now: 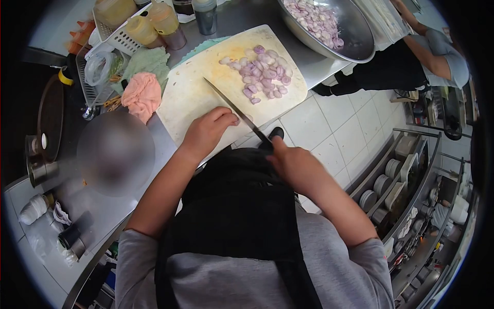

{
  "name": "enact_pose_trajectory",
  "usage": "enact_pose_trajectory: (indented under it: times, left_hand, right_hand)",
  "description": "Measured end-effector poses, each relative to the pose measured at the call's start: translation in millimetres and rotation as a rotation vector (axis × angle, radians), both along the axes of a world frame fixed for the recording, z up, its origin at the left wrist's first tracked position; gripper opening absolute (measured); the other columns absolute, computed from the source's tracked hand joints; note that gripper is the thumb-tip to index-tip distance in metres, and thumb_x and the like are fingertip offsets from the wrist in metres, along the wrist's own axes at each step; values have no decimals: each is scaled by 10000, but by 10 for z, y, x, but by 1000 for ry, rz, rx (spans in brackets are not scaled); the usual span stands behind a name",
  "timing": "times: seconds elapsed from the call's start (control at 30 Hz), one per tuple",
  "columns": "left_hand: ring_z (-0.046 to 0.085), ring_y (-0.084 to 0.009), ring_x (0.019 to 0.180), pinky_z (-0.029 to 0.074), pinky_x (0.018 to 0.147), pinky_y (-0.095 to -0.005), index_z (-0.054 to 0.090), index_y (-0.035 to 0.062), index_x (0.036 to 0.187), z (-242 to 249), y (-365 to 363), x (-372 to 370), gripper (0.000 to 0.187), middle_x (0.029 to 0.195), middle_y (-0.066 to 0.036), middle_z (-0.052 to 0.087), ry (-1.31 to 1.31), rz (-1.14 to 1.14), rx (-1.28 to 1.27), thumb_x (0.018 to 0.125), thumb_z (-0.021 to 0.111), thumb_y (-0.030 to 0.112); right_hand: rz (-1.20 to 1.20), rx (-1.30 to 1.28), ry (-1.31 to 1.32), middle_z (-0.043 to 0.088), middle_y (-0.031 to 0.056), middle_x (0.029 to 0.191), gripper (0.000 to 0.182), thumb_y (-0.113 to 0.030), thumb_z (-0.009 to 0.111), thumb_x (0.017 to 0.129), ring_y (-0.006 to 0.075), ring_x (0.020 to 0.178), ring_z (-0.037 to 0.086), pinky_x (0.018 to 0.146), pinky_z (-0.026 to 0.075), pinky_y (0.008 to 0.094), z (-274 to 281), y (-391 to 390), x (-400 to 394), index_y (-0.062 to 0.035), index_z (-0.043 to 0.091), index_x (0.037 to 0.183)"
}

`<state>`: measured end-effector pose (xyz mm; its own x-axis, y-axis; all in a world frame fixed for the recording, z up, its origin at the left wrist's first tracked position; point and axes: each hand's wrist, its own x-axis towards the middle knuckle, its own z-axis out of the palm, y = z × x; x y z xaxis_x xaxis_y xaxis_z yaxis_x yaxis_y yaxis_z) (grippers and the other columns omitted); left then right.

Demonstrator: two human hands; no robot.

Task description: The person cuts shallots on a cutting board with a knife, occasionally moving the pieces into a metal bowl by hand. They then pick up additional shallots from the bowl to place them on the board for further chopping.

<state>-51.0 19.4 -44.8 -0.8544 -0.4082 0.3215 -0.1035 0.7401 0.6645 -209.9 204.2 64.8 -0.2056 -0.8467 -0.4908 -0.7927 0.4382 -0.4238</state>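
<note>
My right hand [298, 167] grips a long kitchen knife [235, 107] by its dark handle, and the blade points up and left across a white cutting board [186, 98]. Close to the blade, on the board's near side, my left hand [210, 131] is closed with its fingers curled down. Whatever sits under those fingertips is mostly hidden. Toward the far right of the board lies a loose pile of peeled shallots [265, 72], purple and pale. Past the board, a large steel bowl [356, 36] holds many sliced shallots [315, 20].
Left of the board are a pink cloth [141, 96] and a green cloth [146, 64]. Squeeze bottles [167, 26] and a white basket [122, 37] stand at the back. Another person [432, 56] is at the right, above a shelf of dishes [381, 185].
</note>
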Motion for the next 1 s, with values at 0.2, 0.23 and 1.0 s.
enact_pose_trajectory:
  times: [0.2, 0.23, 1.0]
  left_hand:
    - [682, -232, 920, 556, 775, -339, 679, 88, 1008, -30, -7, 0, 122, 1030, -38, 663, -37, 10, 39, 896, 631, 87]
    - [683, -234, 917, 557, 771, -338, 680, 87, 1007, -13, -19, -4, 123, 1026, -40, 663, -48, 4, 28, 894, 631, 84]
    - [683, -231, 914, 572, 731, -348, 685, 108, 1022, -84, 5, 75, 189, 1048, -28, 660, 0, 15, -107, 858, 610, 53]
  right_hand:
    - [-32, -16, 17, 676, 219, 716, 275, -253, 567, 996, 425, 689, 684, 599, 545, 521, -350, -136, 149, -10, 466, 1076]
    - [-13, -24, 29, 679, 217, 721, 282, -255, 571, 992, 427, 689, 685, 597, 546, 525, -302, -154, 99, -9, 464, 1078]
    - [-65, 84, 9, 662, 258, 715, 276, -258, 570, 994, 461, 704, 670, 627, 533, 553, -226, -115, 250, -17, 443, 1042]
